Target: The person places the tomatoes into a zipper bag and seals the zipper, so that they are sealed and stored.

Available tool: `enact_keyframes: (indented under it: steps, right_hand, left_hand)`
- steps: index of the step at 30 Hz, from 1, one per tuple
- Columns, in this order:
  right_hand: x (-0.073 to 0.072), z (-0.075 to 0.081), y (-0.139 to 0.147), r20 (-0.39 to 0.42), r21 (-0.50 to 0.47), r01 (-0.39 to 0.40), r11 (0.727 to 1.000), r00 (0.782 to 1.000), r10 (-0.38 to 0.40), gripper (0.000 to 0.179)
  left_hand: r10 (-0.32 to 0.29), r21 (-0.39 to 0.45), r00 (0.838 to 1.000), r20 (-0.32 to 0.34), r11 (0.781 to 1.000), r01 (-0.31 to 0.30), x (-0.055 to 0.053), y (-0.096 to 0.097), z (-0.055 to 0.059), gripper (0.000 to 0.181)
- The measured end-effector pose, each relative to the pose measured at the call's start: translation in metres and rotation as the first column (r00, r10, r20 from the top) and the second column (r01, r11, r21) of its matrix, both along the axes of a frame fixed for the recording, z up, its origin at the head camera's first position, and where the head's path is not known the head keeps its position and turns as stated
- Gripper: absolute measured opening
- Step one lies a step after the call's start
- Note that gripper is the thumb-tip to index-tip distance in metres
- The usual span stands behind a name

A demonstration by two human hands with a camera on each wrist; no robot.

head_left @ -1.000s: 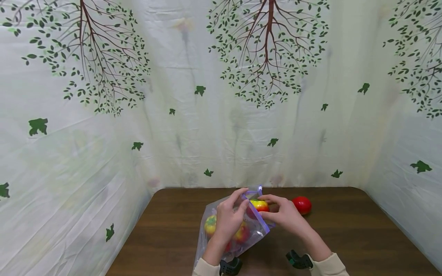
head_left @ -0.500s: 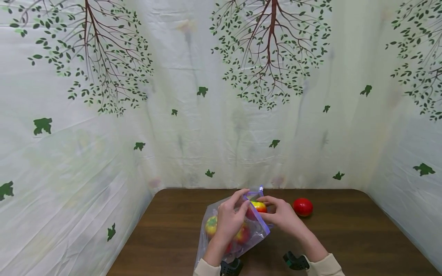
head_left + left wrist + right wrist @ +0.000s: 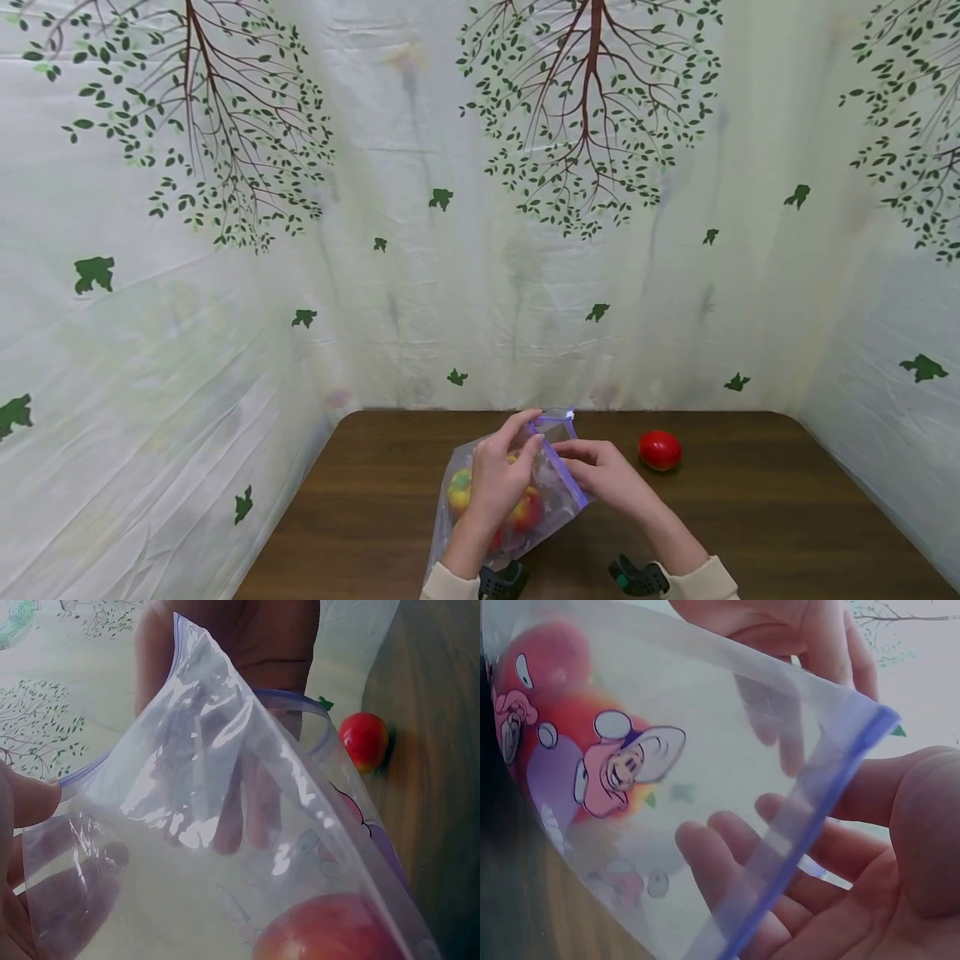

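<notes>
A clear zip bag [image 3: 555, 498] with a purple zip edge stands tilted between the hands. My left hand [image 3: 497, 477] holds its rim, thumb and fingers on either side of the plastic. Inside are red-and-yellow round fruits [image 3: 527, 510], seen through the film. My right hand [image 3: 606, 477] reaches through the mouth. In the right wrist view, the right fingers [image 3: 709, 859] extend loosely behind the cartoon-printed film, with nothing between them. One fruit [image 3: 330, 930] lies low in the bag in the left wrist view.
A glossy red fruit [image 3: 660, 450] sits on the dark wooden table [image 3: 750, 517], right of the bag. White curtains [image 3: 517, 333] printed with trees and leaves hang behind and at both sides. Dark wrist cameras [image 3: 637, 575] are strapped to both wrists.
The red-and-yellow fruit in my right hand has gone into the bag and left the fingers. The right hand has moved slightly left, into the mouth. The left hand keeps its hold.
</notes>
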State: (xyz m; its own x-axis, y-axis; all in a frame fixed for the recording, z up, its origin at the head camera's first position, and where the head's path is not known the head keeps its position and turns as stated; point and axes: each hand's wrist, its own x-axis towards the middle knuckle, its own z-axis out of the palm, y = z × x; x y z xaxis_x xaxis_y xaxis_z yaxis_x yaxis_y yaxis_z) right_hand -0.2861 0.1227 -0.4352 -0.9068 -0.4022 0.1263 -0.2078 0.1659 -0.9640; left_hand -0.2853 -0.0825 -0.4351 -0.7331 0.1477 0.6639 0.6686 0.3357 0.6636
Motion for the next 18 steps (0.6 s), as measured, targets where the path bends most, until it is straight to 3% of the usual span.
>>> enact_keyframes:
  steps: [6,18]
  right_hand:
    - [0.004,0.004,0.010,-0.022,-0.066,0.008,0.998,1.000,-0.009,0.036]
    - [0.009,0.013,0.028,-0.109,0.009,0.100,0.995,0.989,-0.098,0.032]
  left_hand:
    - [0.010,-0.014,1.000,0.007,1.000,-0.010,0.000,0.001,0.000,0.033]
    - [0.023,-0.026,0.999,0.033,0.999,-0.023,0.002,0.003,0.000,0.033]
